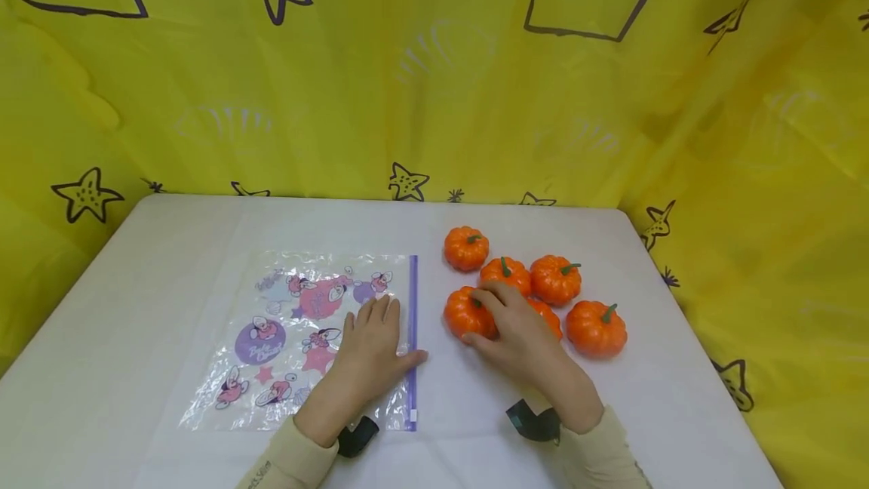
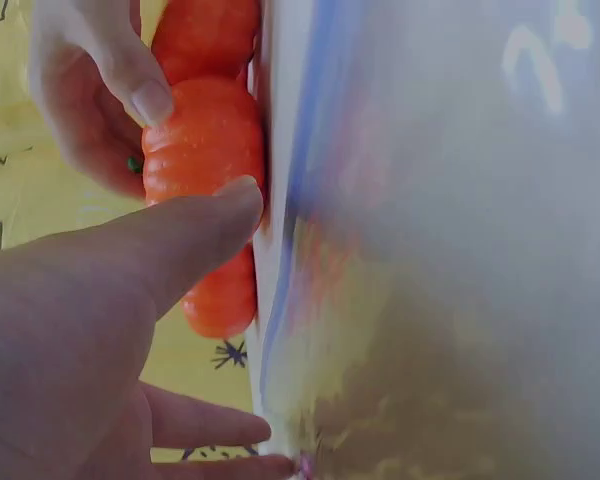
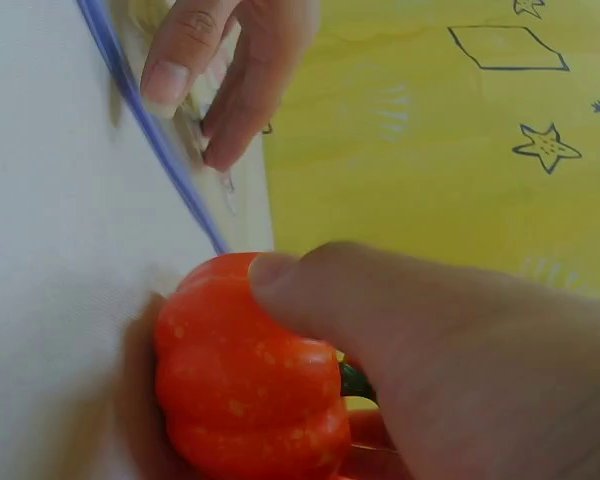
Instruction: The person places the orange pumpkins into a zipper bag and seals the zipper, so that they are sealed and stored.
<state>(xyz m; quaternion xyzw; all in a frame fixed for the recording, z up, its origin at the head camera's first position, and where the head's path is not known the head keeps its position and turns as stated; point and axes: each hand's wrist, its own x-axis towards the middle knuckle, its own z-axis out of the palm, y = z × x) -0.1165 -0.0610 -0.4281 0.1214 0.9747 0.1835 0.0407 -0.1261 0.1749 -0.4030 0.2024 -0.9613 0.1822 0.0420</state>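
My right hand [image 1: 521, 334] holds a small orange toy pumpkin [image 1: 465, 313] with a green stem, thumb on one side and fingers round the other. In the right wrist view this pumpkin [image 3: 250, 370] shows close up, the thumb pressing its upper side. To the left, a clear zip bag [image 1: 292, 368] printed with pink and purple cartoon figures lies flat. My left hand [image 1: 370, 349] rests on the bag with fingers straight, its thumb reaching across the purple zip strip [image 1: 413, 285]. The left wrist view shows that thumb [image 2: 205, 220] overlapping the pumpkins.
Several more orange pumpkins lie around the right hand, one at the back [image 1: 465, 249], one at the right [image 1: 597, 330], and one partly hidden under the hand [image 1: 547, 315]. A white cloth covers the table [image 1: 136, 300]. Yellow patterned curtains [image 1: 326, 112] hang behind and beside it.
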